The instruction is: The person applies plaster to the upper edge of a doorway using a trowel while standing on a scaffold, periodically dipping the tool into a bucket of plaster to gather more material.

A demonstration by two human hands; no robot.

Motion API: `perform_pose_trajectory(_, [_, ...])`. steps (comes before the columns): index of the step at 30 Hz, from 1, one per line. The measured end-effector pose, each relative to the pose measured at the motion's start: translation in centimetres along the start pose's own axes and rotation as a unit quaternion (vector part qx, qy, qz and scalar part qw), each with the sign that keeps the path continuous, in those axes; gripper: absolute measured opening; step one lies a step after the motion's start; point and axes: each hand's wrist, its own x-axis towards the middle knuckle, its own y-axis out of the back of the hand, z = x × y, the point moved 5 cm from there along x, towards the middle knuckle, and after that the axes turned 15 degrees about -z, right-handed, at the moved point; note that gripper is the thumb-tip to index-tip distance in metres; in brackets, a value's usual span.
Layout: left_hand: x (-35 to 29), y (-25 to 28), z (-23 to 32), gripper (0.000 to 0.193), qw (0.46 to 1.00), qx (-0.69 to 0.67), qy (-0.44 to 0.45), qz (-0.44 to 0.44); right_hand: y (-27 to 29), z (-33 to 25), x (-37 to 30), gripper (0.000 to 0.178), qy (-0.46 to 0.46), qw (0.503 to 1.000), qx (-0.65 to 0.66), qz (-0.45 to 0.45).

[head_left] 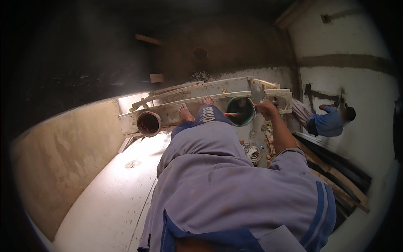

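My right hand (265,108) is beside the green bucket (248,119) at the plank (168,116) near my right foot (208,100), can't tell if fingers are spread or pinching, left hand's out of view, and a stray bump could tip the bucket.

The right hand (265,108) is beside a green bucket (251,118), bare feet (185,113) on planks (168,114).

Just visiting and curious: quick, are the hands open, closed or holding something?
Left hand: not in view, so cannot be told.
Right hand, beside the green bucket: cannot tell whether it is open, closed or holding something.
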Motion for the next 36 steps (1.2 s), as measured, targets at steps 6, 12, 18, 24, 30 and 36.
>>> perform_pose_trajectory(6, [-3.9, -8.9, 4.6, 0.062, 0.978, 0.038, -0.085, -0.187, -7.2, 9.3, 3.0, 0.02, -0.158, 0.966, 0.178, -0.099])
perform_pose_trajectory(12, [-18.2, -17.8, 16.4, 0.058, 0.799, 0.05, -0.231, -0.552, -11.2, 11.6, 5.6, 0.014, -0.204, 0.973, 0.081, -0.067])
perform_pose_trajectory(18, [-42.4, -12.5, 33.9, 0.054, 0.364, -0.09, -0.351, -0.858, -14.2, 16.3, 14.1, 0.036, -0.204, 0.957, 0.188, -0.087])
perform_pose_trajectory(24, [-50.4, -4.0, 45.0, 0.053, 0.159, -0.197, -0.311, -0.916, -14.8, 18.9, 22.4, 0.024, -0.253, 0.956, 0.125, -0.081])
perform_pose_trajectory(30, [-50.9, -6.8, 46.6, 0.049, 0.265, -0.148, -0.323, -0.896, -14.1, 16.4, 25.6, 0.022, -0.234, 0.967, 0.08, -0.055])
perform_pose_trajectory(36, [-54.2, -9.0, 44.8, 0.049, 0.291, -0.065, -0.326, -0.897, -16.4, 17.0, 30.3, 0.033, -0.217, 0.976, -0.02, -0.014])
